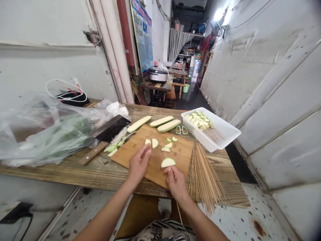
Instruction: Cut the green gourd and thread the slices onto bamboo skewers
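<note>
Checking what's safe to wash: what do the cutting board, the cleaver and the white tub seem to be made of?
The cutting board looks like bamboo or light wood, smooth, with visible grain. The cleaver seems to be dark, matte steel, and its handle plain wood. The white tub looks like smooth moulded plastic, though the picture can't confirm that.

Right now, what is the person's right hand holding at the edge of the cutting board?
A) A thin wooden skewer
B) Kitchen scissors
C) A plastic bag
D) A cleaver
A: the right hand pinches a thin wooden skewer, whose lower end sticks out below the hand.
</note>
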Demonstrator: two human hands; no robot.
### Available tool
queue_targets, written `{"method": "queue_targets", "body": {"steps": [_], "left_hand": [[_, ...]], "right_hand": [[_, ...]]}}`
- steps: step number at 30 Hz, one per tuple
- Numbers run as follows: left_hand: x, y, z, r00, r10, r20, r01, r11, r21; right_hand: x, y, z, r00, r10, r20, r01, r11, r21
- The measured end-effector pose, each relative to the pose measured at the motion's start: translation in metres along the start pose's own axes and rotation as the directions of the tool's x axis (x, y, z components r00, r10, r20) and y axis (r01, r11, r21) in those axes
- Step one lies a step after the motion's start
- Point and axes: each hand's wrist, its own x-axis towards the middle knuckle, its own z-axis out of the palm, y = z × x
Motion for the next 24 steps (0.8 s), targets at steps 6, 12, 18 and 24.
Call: {"method": "queue_targets", "body": {"steps": [6, 12, 18, 24], "left_hand": [[0.086, 0.033, -0.035, 0.879, 0.016, 0.476, -0.286, 0.817, 0.501], [0.115, 0.035, -0.027, 0.806, -0.168, 0.568, -0.348, 0.641, 0.684], [0.100, 0.034, -0.031, 0.895, -0.133, 0.425, -0.256, 0.628, 0.735], [0.054, 0.026, -0.031, 0.920, -0.313, 0.237, 0.255, 0.935, 0.245]], "right_hand": [[0.000, 0.003, 0.001, 1.000, -0.001, 0.017, 0.001, 1.000, 0.013], [0.000, 0.001, 0.001, 0.999, -0.010, 0.039, 0.010, 1.000, 0.007], [-0.001, -0.001, -0.003, 0.998, -0.025, 0.057, 0.024, 1.000, 0.017], [-0.014, -0.011, -0.002, 0.992, -0.046, 0.115, 0.043, 0.999, 0.027]]}}
